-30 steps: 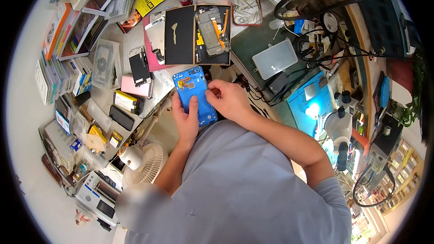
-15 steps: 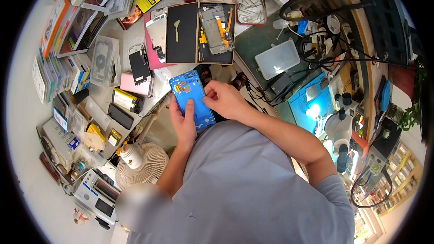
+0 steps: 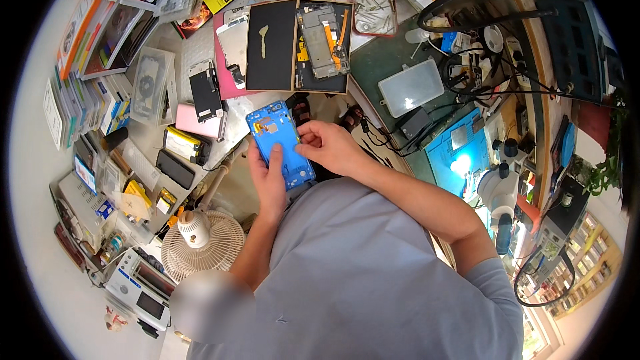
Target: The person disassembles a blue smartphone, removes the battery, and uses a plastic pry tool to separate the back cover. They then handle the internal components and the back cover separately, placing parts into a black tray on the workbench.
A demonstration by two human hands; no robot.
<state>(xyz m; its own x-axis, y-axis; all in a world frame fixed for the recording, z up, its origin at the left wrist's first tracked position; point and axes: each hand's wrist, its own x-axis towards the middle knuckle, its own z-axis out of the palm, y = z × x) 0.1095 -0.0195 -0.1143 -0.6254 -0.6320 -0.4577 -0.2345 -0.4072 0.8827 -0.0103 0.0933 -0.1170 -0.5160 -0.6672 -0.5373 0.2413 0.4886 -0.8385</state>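
A blue phone housing point(image 3: 282, 150) with camera holes and an orange-gold flex piece near its top is held in front of my body. My left hand point(image 3: 268, 177) grips it from the lower left, the thumb lying across its face. On the opposite long edge, my right hand point(image 3: 325, 147) has its thumb and index finger pinched together, touching the rim. Whether a small part sits between those fingertips is hidden. Beyond my hands an open black box point(image 3: 270, 70) lies on the bench, with a phone mid-frame point(image 3: 319, 43) and orange flex cables in its right half.
Left of the box are phone screens point(image 3: 205, 90), a pink box point(image 3: 197, 122) and a black phone point(image 3: 176, 169). A white fan point(image 3: 207, 247) stands near my left arm. To the right lie a clear plastic case point(image 3: 411, 88), a blue mat point(image 3: 447, 147), a microscope point(image 3: 499, 190) and cables.
The housing has shifted slightly left and tilted a little in my left hand. My right fingertips have moved slightly left with its edge.
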